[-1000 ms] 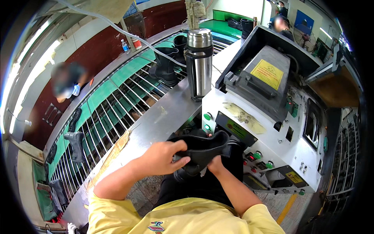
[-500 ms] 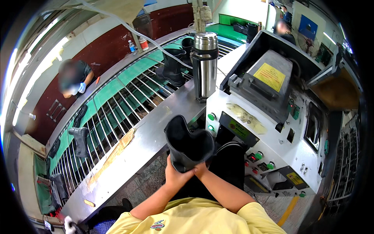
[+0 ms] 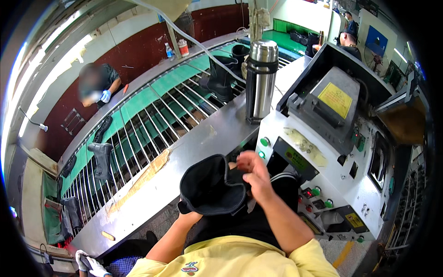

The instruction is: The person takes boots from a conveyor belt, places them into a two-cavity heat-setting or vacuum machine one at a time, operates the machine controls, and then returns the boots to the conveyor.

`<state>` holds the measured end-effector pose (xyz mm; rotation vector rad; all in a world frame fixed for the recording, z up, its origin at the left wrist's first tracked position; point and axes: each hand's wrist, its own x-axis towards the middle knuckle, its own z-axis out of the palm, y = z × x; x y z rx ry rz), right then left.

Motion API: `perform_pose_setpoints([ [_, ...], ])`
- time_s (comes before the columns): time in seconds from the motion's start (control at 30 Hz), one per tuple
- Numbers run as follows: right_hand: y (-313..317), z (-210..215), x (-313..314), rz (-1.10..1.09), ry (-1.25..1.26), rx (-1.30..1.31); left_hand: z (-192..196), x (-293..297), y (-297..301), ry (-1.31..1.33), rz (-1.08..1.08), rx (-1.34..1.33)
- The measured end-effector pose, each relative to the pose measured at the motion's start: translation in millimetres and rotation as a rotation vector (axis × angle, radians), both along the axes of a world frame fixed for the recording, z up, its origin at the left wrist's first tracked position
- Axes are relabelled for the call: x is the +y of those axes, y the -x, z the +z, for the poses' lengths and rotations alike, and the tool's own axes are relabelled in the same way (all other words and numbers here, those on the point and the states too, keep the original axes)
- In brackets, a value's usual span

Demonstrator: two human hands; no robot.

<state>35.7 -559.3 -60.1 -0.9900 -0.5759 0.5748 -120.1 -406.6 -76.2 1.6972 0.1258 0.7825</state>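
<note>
Seen from above, a person's right hand [image 3: 255,177] pinches the rim of a black rubber boot [image 3: 213,191] held opening-up over their lap, the left hand [image 3: 184,213] hidden beneath it, its grip impossible to tell, just beside a white control machine with coloured buttons [image 3: 318,161] and a tall steel flask [image 3: 261,81].

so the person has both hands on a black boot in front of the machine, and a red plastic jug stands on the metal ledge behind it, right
Not quite. What stands on the metal ledge is a tall steel vacuum flask, not a red plastic jug; the head view shows it. The rest holds: the left hand and right hand are both on the black boot in front of the machine.
</note>
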Motion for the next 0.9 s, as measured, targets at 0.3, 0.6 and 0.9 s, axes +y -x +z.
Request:
perform_pose_setpoints([
  [0.3,-27,93,-9,0.017,0.88,-0.515,-50,14,7,-0.024,-0.139,0.115],
  [0.6,-30,17,-10,0.159,0.204,0.006,-31,9,12,-0.119,0.004,0.057],
  [0.9,-41,5,4,-0.34,0.153,-0.055,-4,-2,-3,-0.096,-0.012,0.054],
])
